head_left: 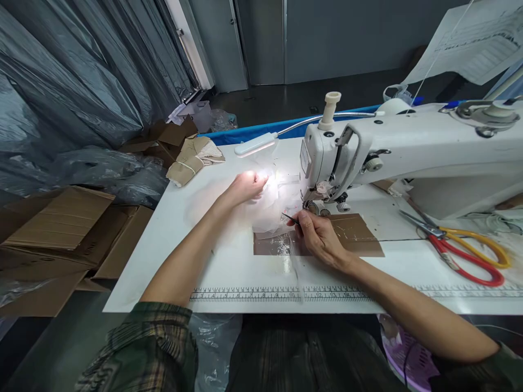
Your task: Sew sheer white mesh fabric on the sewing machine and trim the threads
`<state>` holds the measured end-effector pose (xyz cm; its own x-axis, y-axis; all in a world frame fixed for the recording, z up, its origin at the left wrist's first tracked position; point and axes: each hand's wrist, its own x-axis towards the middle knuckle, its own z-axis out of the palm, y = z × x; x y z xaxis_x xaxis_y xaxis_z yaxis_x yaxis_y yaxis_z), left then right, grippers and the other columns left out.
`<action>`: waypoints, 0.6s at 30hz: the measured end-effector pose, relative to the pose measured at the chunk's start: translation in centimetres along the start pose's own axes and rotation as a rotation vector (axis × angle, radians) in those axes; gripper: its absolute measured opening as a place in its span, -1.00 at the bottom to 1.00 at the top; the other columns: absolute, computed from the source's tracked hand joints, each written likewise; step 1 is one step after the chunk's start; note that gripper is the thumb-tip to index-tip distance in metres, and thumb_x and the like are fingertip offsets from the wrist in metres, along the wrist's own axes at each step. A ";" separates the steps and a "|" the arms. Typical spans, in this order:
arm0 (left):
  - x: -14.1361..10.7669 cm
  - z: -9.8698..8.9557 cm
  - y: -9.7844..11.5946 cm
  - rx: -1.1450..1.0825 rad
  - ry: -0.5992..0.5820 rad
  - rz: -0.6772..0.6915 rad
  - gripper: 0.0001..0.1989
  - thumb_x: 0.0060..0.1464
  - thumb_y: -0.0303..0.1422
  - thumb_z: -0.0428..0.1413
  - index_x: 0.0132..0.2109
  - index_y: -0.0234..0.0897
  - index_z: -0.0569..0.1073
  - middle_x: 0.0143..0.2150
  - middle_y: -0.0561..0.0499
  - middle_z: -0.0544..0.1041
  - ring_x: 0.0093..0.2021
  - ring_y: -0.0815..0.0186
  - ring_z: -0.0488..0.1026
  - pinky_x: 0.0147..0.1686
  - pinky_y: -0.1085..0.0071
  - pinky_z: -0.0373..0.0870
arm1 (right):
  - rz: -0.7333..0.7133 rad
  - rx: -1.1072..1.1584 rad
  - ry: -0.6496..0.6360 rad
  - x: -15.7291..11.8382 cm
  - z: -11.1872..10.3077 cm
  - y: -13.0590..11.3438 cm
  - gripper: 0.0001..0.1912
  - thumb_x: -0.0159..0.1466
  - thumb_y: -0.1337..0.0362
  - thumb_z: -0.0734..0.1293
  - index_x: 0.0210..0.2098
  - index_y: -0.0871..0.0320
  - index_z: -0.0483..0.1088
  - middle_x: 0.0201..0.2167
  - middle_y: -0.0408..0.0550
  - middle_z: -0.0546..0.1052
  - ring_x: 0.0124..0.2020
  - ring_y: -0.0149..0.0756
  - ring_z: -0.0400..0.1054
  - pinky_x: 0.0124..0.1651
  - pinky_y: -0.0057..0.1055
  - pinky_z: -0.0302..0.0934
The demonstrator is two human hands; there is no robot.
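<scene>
Under the bright lamp, my left hand [247,186] is closed, its fingers pinched on sheer white fabric [267,215]. The glare washes out much of the cloth. My right hand [318,237] is closed around a thin, dark, pointed tool [288,218], whose tip points left over the fabric; whether it is tweezers or an awl I cannot tell. That hand sits just in front of the needle area of a white sewing machine [351,158], and its fingers hide part of the presser foot. Beneath the fabric and right hand lies a brown metal plate [357,234].
Red-handled and yellow-handled scissors [469,250] lie at the right. A printed ruler [253,294] runs along the front edge of the white table [163,272]. A lamp [256,145] and a tied beige fabric bundle [190,163] are behind. Cardboard boxes [61,223] stand left.
</scene>
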<state>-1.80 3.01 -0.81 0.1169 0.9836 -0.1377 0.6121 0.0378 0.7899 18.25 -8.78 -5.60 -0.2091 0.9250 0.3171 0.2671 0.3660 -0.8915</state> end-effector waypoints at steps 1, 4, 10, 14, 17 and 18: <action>0.3 0.2 0.2 0.026 -0.020 -0.019 -0.63 0.06 -0.17 0.21 -0.56 -0.24 0.32 -0.55 -0.07 0.50 -0.51 0.21 0.49 -0.45 0.35 0.37 | -0.007 0.010 0.005 0.0 -0.1 0.0 -0.48 0.48 0.00 0.05 -0.32 0.16 0.48 -0.50 -0.11 0.43 -0.47 -0.33 0.30 -0.33 -0.38 0.17; 0.3 0.9 0.9 -0.012 -0.098 -0.038 -0.64 0.01 -0.22 0.27 -0.56 -0.22 0.29 -0.63 -0.01 0.43 -0.55 0.24 0.45 -0.42 0.31 0.41 | -0.008 0.020 0.004 0.0 -0.3 0.2 -0.46 0.48 -0.02 0.05 -0.35 0.15 0.46 -0.49 -0.09 0.43 -0.46 -0.32 0.30 -0.32 -0.37 0.18; -1.8 0.8 1.8 -0.468 -0.151 -0.011 -0.64 -0.14 -0.51 0.36 -0.30 -0.25 0.31 -0.52 0.13 0.41 -0.39 0.33 0.48 -0.19 0.17 0.55 | 0.070 -0.042 -0.052 1.2 -0.2 -0.5 -0.46 0.47 -0.03 0.04 -0.37 0.14 0.44 -0.59 -0.14 0.38 -0.52 -0.32 0.27 -0.38 -0.40 0.14; -2.9 0.2 2.6 -0.476 -0.184 0.049 -0.75 -0.02 -0.46 0.31 -0.23 -0.32 0.39 -0.44 0.05 0.51 -0.37 0.32 0.54 -0.19 0.19 0.56 | 0.154 -0.215 -0.086 2.9 0.6 -1.5 -0.52 0.45 0.01 0.07 -0.39 0.14 0.42 -0.57 -0.11 0.43 -0.51 -0.29 0.29 -0.39 -0.40 0.09; -3.2 -0.1 3.0 -0.505 -0.201 0.078 -0.72 -0.02 -0.44 0.32 -0.19 -0.35 0.41 -0.43 0.01 0.55 -0.37 0.30 0.56 -0.21 0.22 0.56 | 0.186 -0.384 -0.109 3.8 1.2 -1.9 -0.53 0.44 0.03 0.09 -0.45 0.12 0.38 -0.57 -0.08 0.42 -0.50 -0.27 0.26 -0.39 -0.40 0.02; -3.2 -0.1 3.0 -0.516 -0.204 0.084 -0.72 -0.02 -0.45 0.33 -0.19 -0.36 0.42 -0.43 0.00 0.56 -0.37 0.30 0.57 -0.22 0.23 0.56 | 0.187 -0.428 -0.115 3.9 1.4 -2.0 -0.54 0.44 0.03 0.10 -0.48 0.12 0.35 -0.57 -0.08 0.41 -0.51 -0.28 0.24 -0.40 -0.40 -0.01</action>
<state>-0.40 -0.03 2.05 0.3286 0.9349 -0.1342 0.1383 0.0929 0.9860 15.56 -6.00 -3.05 -0.2170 0.9706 0.1044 0.6680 0.2256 -0.7091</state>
